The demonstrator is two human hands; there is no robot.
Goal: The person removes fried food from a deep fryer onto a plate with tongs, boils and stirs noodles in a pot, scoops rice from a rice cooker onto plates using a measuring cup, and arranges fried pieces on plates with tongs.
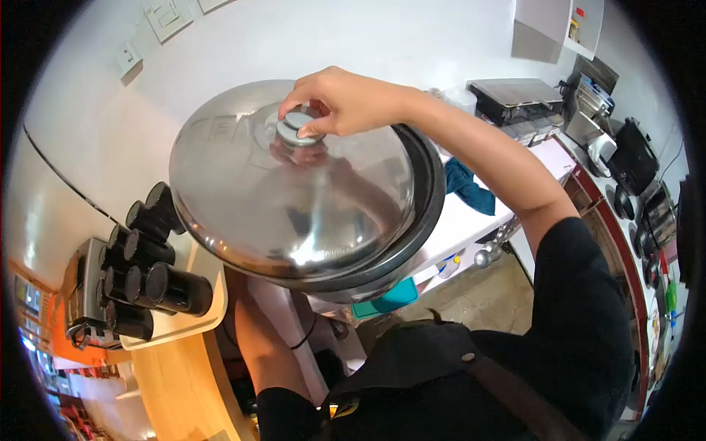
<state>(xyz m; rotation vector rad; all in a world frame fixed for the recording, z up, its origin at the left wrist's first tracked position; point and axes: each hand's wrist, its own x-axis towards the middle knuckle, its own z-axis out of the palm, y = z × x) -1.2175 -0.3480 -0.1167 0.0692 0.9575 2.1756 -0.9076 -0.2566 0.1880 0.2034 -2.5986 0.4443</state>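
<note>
My right hand grips the grey knob of a large, shiny metal lid, its thumb and fingers closed around it. The lid sits over a wide round pot with a thick black rim. On the right side that rim shows beyond the lid's edge. How far the lid is raised, I cannot tell. My left forearm reaches up beneath the pot's near left side. The lid and pot hide my left hand, so its fingers do not show.
Several black cups stand on a cream tray at left, on a wooden counter. A teal cloth lies on the white counter at right. Below the pot is a teal bin. A white wall rises behind.
</note>
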